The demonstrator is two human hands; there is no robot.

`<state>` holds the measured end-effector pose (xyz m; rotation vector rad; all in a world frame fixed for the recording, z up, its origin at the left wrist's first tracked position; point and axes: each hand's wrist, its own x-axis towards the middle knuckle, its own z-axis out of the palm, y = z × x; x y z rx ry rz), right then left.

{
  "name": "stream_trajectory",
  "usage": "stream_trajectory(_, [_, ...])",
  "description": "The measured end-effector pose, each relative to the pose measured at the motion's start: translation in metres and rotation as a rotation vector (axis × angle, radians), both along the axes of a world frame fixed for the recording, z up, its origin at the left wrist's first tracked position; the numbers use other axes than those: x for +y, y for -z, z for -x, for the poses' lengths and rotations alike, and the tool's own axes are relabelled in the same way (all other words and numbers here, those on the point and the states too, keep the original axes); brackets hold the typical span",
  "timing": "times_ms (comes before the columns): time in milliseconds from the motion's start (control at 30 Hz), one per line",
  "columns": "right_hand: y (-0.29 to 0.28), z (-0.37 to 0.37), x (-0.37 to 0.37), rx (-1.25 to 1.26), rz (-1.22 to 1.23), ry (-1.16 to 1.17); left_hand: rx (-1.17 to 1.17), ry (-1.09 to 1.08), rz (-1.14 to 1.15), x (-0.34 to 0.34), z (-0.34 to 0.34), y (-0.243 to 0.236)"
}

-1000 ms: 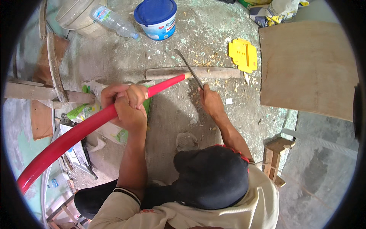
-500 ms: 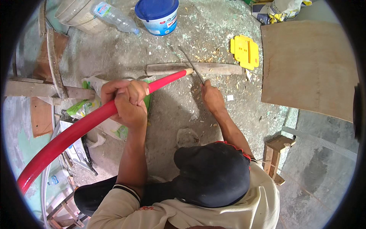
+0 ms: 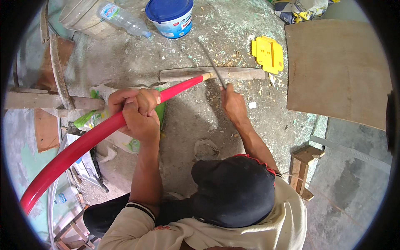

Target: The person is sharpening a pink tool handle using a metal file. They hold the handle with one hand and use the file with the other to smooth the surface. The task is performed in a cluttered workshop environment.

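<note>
My left hand (image 3: 137, 111) is closed around a long red pole (image 3: 75, 151), which curves in the fisheye picture and tapers towards its far end. The tip (image 3: 208, 76) of the pole is bare pale wood and rests at a weathered wooden strip (image 3: 246, 73) lying on the floor. In my right hand (image 3: 234, 104) is a long, narrow, dark blade (image 3: 211, 62), gripped at its near end and pointing away to the left. The blade passes just right of the bare tip; whether they touch I cannot tell. The pole's near end runs out at the lower left.
Pale shavings litter the concrete around the strip. Farther off are a blue-lidded tub (image 3: 170, 21), a plastic bottle (image 3: 125, 18) and a bucket (image 3: 85, 21). A yellow plastic piece (image 3: 266, 54) and a brown board (image 3: 339, 71) lie right; a small wooden stand (image 3: 303, 166) is nearer.
My right hand has pushed the blade a little farther away and slightly right along the tip. My left hand and the pole stay nearly in place.
</note>
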<state>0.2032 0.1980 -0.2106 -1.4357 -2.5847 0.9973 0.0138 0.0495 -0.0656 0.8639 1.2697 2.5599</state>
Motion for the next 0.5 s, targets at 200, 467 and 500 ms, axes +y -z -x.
stream_trajectory(200, [0.039, -0.008, 0.005, -0.052, -0.031, 0.004, -0.061, -0.211, 0.124, 0.006, -0.015, -0.011])
stream_trajectory(467, [0.010, -0.008, -0.004, 0.039, 0.005, 0.015, -0.033, -0.242, 0.130, 0.015, -0.023, -0.015])
stream_trajectory(500, [0.009, -0.001, 0.001, 0.049, -0.007, -0.026, -0.024, -0.245, 0.138, 0.014, -0.021, -0.013])
